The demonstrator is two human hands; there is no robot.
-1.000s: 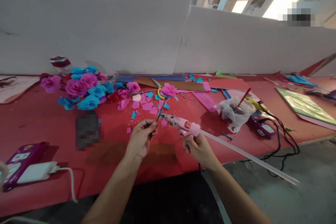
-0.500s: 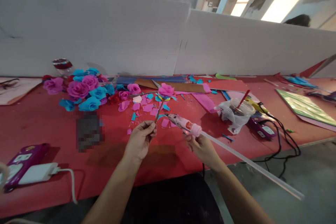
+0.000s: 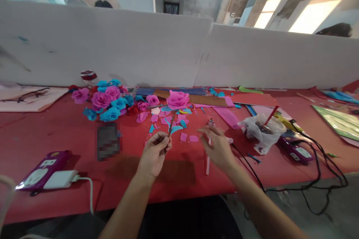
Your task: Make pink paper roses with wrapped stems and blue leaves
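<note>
My left hand pinches the brown stem of a pink paper flower, which stands upright above the fingertips. Over the table to its right, my right hand is empty, fingers stretched and a little apart. Beneath that hand lies a hot glue gun, mostly covered by it, with a clear glue stick pointing toward me. Pink and blue paper petals are scattered around the flower. On the left is a heap of finished pink, blue and red paper flowers.
A pixelated dark object and a purple power strip with a white charger lie left. To the right are a bagged cup with a red straw, another purple power strip and black cables. A white partition borders the back.
My right hand has let go of the glue gun, which now lies on the table. The flower stays in my left hand and appears larger. The view has shifted.
</note>
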